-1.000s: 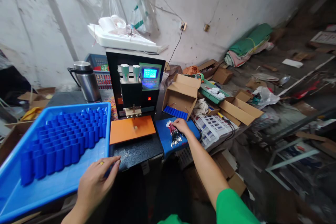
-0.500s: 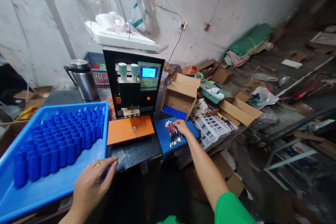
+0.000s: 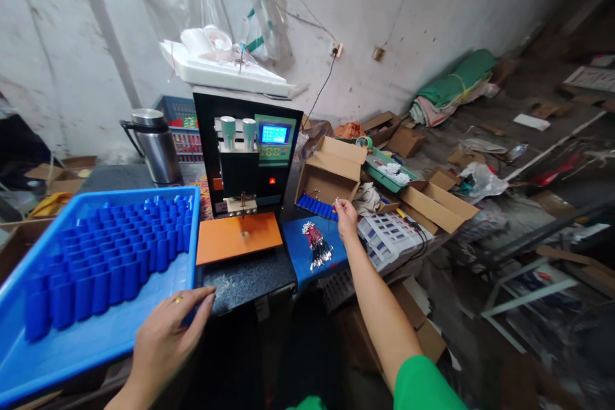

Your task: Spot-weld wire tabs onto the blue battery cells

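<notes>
My left hand (image 3: 168, 333) is closed beside the front right corner of the blue tray (image 3: 198, 250). A dark blue piece (image 3: 190, 316) shows between its thumb and fingers, mostly hidden by the hand. My right hand (image 3: 346, 219) is pinched at the front of an open cardboard box (image 3: 331, 174). A small whitish tip shows at its fingertips, too small to name. Several blue cylinders (image 3: 314, 205) with short leads lie in a row in that box. On the blue mat (image 3: 294, 238) lies a bundle of red and black wire leads (image 3: 318, 246) with white connectors.
Many blue cylinders (image 3: 115, 250) stand in the tray. A black machine with a lit screen (image 3: 273, 134) stands behind an orange plate (image 3: 240, 238). A steel jug (image 3: 156, 147) is behind the tray. Right of the mat are a white plastic basket (image 3: 391, 234) and another open carton (image 3: 439, 202).
My right hand has moved from the wire bundle up and slightly right to the front of the cardboard box. My left hand has stayed in place.
</notes>
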{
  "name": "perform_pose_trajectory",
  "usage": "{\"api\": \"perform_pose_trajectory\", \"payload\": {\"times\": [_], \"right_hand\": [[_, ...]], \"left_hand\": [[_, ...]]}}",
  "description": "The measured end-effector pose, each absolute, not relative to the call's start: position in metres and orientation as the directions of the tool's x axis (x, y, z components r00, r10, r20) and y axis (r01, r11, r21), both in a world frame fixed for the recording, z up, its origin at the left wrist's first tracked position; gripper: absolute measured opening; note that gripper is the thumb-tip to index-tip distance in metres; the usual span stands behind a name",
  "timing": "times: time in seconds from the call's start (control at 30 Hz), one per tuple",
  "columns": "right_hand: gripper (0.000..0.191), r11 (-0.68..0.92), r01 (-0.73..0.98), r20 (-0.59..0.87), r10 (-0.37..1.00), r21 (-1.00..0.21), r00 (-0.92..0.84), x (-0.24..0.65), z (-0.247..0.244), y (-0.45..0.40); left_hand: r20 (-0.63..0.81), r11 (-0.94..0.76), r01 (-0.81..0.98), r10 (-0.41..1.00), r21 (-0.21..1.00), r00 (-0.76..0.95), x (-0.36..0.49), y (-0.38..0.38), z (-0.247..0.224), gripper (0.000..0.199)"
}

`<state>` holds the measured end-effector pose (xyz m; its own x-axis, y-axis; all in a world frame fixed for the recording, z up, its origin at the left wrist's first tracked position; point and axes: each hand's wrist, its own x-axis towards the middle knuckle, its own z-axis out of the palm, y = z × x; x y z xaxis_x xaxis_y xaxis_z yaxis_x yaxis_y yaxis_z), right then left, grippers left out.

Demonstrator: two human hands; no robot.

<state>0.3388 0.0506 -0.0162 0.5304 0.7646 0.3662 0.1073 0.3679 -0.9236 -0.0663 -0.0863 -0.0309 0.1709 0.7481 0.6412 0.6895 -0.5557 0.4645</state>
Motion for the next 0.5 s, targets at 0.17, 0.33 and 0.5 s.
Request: {"api": "perform_pose_trajectory", "payload": {"times": [0.17,0.33,0.5], "right_hand": [[0.034,0.426,-0.15,0.254,0.748,-0.892,0.613,0.308,0.004,0.038],[0.031,0.318,-0.322,0.134,0.865,-0.892,0.483,0.24,0.009,0.008],[0.031,0.164,-0.453,0.019,0.951,-0.876,0.307,0.161,0.002,-0.028]], "left_hand": [[0.632,-0.558,0.619,0.765,0.553,0.125,-0.063,-0.087,-0.025,0.022],[0.658,-0.619,0.526,0.74,0.584,0.141,-0.026,-0.087,-0.015,0.018],[0.643,-0.616,0.539,0.747,0.574,0.169,0.017,-0.085,-0.012,0.02]]}}
